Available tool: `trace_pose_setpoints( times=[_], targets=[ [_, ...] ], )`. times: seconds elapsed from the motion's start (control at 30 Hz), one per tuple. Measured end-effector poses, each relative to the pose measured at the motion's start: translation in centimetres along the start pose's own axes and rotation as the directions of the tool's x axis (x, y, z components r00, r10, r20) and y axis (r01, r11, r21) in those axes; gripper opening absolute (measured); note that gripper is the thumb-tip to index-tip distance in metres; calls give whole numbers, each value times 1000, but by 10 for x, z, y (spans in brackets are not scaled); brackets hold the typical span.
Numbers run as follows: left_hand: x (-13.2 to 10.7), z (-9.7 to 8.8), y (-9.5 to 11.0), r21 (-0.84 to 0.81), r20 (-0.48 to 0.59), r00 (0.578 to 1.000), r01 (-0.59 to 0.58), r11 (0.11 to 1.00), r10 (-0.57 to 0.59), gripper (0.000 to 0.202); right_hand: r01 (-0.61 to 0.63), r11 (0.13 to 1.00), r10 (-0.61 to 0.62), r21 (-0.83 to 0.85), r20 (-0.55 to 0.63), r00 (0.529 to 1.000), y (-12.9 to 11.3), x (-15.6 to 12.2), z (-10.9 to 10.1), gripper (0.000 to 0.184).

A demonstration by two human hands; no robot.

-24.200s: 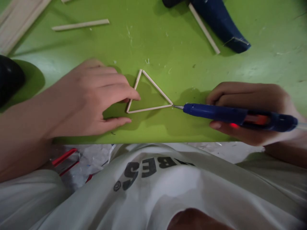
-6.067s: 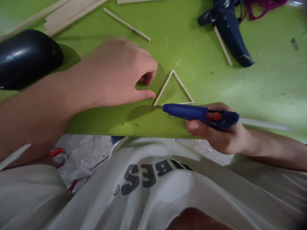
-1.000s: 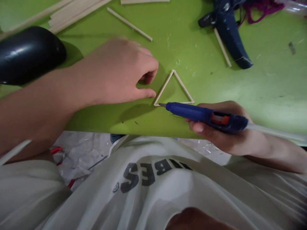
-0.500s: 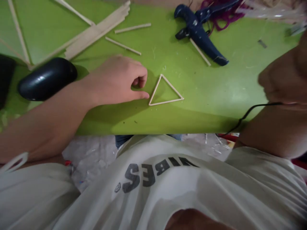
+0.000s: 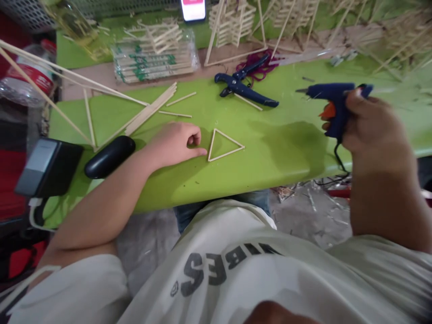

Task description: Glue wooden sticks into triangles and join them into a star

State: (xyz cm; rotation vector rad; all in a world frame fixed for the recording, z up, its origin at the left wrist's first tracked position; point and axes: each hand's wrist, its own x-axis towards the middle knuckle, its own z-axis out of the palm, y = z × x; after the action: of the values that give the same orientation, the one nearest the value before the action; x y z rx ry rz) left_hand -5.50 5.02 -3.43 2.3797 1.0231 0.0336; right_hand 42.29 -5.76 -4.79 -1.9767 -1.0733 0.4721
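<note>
On the green table lies a small triangle of thin wooden sticks [image 5: 226,156]. My left hand [image 5: 178,144] rests just left of it, thumb stretched toward its near left corner and the other fingers curled. A gap shows between thumb and fingers, with nothing held. Over the right part of the table, my right hand [image 5: 369,114] grips a blue hot glue gun [image 5: 337,92] with an orange trigger. Its nozzle points left, and a black cord hangs from the handle. Blue cutters [image 5: 246,90] lie beyond the triangle, across a loose stick [image 5: 251,102].
A bundle of sticks [image 5: 151,108] lies past a black rounded case [image 5: 110,157]. Behind stand packaged sticks [image 5: 155,56], a lit phone [image 5: 193,9] and stick frames [image 5: 232,22]. Left are a black power adapter [image 5: 47,166] and a plastic bottle [image 5: 27,81].
The view has shifted to take in more of the table's back and sides. My right hand, with the glue gun, now shows fully. My left hand stays beside the triangle.
</note>
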Motion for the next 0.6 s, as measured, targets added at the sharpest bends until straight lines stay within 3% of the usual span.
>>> trace_pose_setpoints(
  times=[0.07, 0.13, 0.27, 0.43, 0.6],
  targets=[
    [0, 0, 0, 2, -8, 1000, 8, 1000, -8, 33, -228, 972, 233, 58, -88, 969, -2, -5, 4, 52],
    [0, 0, 0, 0, -10, 1000, 20, 1000, -20, 33, -328, 942, 335, 71, -160, 928, -8, -8, 9, 46],
    [-1, -1, 2, -9, -4, 999, 36, 999, -36, 34, -311, 949, 316, 59, -175, 932, -20, -9, 15, 53],
    [-1, -3, 6, 7, 10, 998, 65, 998, -65, 35, -289, 954, 293, 73, -43, 955, -25, -12, 7, 65],
    [0, -3, 5, 21, 16, 998, 59, 998, -59, 37, -208, 970, 209, -127, -6, 978, -13, -10, 2, 73]
  ],
)
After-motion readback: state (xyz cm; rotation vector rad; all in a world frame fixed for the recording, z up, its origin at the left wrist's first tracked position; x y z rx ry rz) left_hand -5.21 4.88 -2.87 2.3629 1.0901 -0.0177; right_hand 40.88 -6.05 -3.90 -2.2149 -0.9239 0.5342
